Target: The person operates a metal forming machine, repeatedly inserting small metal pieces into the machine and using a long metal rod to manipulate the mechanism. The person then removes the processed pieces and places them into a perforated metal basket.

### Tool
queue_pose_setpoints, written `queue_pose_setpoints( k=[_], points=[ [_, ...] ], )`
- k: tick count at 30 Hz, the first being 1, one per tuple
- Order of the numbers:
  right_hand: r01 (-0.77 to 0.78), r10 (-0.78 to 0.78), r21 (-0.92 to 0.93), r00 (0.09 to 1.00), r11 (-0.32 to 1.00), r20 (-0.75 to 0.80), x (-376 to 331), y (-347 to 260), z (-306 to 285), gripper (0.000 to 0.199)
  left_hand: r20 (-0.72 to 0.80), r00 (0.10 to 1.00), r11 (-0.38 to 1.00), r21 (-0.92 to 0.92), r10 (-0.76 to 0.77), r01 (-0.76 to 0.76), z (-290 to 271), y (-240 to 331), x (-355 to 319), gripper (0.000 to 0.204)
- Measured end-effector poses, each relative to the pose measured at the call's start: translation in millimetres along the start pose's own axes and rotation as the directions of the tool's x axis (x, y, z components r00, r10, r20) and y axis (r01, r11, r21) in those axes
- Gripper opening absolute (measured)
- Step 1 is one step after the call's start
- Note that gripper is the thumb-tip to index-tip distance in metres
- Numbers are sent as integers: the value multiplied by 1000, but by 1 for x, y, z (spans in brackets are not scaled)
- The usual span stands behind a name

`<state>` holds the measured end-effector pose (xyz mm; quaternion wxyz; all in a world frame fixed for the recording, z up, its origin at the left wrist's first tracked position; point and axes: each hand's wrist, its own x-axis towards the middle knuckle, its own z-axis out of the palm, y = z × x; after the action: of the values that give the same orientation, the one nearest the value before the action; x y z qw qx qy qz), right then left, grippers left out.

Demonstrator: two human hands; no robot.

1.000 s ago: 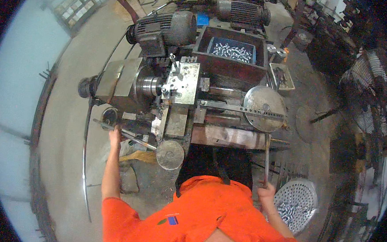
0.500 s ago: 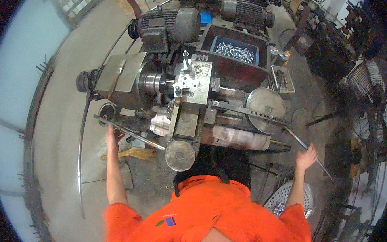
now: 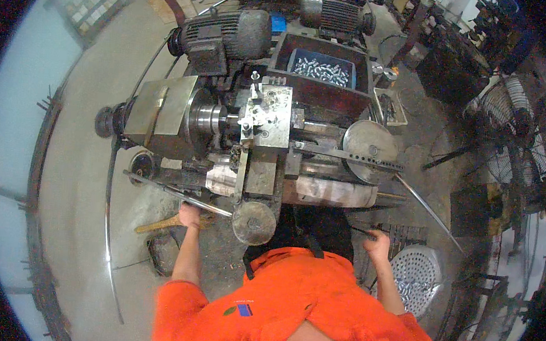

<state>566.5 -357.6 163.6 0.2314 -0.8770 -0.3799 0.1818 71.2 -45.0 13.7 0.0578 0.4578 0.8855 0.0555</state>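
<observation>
My left hand (image 3: 189, 215) is just below the long metal lever (image 3: 172, 190) on the left of a lathe-like machine. Its fingers point away from me and their grip is unclear; I cannot tell whether it touches the lever. My right hand (image 3: 378, 244) is low at the machine's right front, its fingers curled round the end of a thin dark bar (image 3: 363, 231). Ahead, the chuck (image 3: 208, 118) faces a metal tool block (image 3: 273, 117) with bolts on top. The right-hand lever (image 3: 427, 208) slants down from a round disc (image 3: 373, 148), apart from my hand.
A blue bin (image 3: 292, 60) of small shiny metal parts sits behind the tool block. A perforated metal basin (image 3: 427, 261) with more parts stands by my right forearm. A straw brush (image 3: 157, 225) lies on the floor at left. Motors (image 3: 225, 33) and a fan (image 3: 507, 122) stand farther off.
My right hand has let go of the right-hand lever and moved inward and down to the dark bar. My left hand has moved right and down from the left lever's outer end.
</observation>
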Motion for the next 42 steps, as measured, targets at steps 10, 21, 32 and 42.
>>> queue_pose_setpoints(
  k=[10, 21, 32, 42],
  points=[
    [250, -250, 50, 968, 967, -8, 56, -65, -52, 35, 412, 727, 724, 199, 550, -661, -27, -29, 52, 45],
    [962, -960, 62, 270, 266, -76, 146, -359, 14, 31, 64, 811, 794, -265, 581, -548, -196, -61, 52, 31],
    [895, -770, -240, 446, 376, 456, 134, -439, 77, 27, -236, 971, 993, -117, -38, 11, -244, -184, 13, 61],
    [843, -756, -251, 538, 476, 372, 138, -430, 54, 26, -75, 968, 970, 62, 241, -236, -247, -149, -30, 39]
  ],
)
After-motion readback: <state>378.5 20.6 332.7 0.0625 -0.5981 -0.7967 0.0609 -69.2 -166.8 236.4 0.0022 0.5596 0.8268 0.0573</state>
